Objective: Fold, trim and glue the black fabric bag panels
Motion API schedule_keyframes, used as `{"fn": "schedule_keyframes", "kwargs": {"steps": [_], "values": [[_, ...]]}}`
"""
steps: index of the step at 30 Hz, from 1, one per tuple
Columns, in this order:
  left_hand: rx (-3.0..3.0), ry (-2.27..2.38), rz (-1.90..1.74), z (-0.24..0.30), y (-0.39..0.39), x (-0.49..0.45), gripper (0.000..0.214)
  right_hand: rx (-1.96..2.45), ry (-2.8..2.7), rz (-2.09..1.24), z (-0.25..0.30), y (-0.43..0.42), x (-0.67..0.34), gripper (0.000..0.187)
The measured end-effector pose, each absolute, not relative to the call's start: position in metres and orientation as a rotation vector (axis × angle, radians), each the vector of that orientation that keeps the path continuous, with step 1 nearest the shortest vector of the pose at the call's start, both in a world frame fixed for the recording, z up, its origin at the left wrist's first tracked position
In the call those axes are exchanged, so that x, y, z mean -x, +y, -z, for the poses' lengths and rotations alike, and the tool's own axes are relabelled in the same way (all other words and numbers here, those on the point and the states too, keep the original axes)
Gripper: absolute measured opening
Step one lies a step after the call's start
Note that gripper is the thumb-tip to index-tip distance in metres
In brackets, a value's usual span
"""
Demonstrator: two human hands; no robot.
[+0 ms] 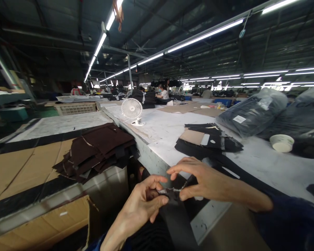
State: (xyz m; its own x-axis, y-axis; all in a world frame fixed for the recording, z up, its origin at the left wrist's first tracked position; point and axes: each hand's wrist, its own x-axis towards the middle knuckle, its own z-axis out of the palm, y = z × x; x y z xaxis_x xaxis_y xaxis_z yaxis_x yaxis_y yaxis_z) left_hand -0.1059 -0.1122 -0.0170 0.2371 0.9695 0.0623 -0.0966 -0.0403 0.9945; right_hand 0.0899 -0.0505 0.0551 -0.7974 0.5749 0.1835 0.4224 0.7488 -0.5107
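A dark piece of fabric (176,212) hangs between my hands over the near edge of the table, its upper edge pale and frayed. My left hand (140,202) pinches that edge between thumb and fingers. Just right of it, my right hand (199,177) has its thumb and fingertips on the same edge, the index finger arched above. Beyond my right hand lies a stack of black fabric pieces (188,148) with a tan piece (192,136) on top.
Brown fabric pieces (99,143) are piled at left above an open cardboard box (49,223). A white fan (132,109) stands on the white table (162,127). At right are a bowl (282,143) and plastic-wrapped bundles (251,111). Co-workers sit far back.
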Motion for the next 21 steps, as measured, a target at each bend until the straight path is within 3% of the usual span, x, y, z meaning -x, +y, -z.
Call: {"fn": "schedule_keyframes", "kwargs": {"steps": [2, 8, 13, 18, 21], "values": [[-1.303, 0.931, -1.083, 0.019, -0.113, 0.106, 0.039, 0.815, -2.648, -0.759, -0.063, -0.041, -0.1, 0.047], [-1.385, 1.052, -1.046, 0.021, -0.111, 0.111, 0.044, 0.936, -2.729, -1.113, -0.073, -0.024, -0.123, 0.04], [-1.337, 1.104, -1.07, 0.024, -0.106, 0.119, 0.049, 1.134, -2.7, -0.787, -0.077, -0.003, -0.147, 0.034], [-1.309, 1.119, -1.118, 0.041, -0.095, 0.126, 0.048, 1.157, -2.637, -0.895, -0.07, 0.017, -0.168, 0.037], [-1.319, 1.205, -1.092, 0.048, -0.083, 0.134, 0.052, 1.19, -2.706, -0.723, -0.073, 0.018, -0.171, 0.031]]}}
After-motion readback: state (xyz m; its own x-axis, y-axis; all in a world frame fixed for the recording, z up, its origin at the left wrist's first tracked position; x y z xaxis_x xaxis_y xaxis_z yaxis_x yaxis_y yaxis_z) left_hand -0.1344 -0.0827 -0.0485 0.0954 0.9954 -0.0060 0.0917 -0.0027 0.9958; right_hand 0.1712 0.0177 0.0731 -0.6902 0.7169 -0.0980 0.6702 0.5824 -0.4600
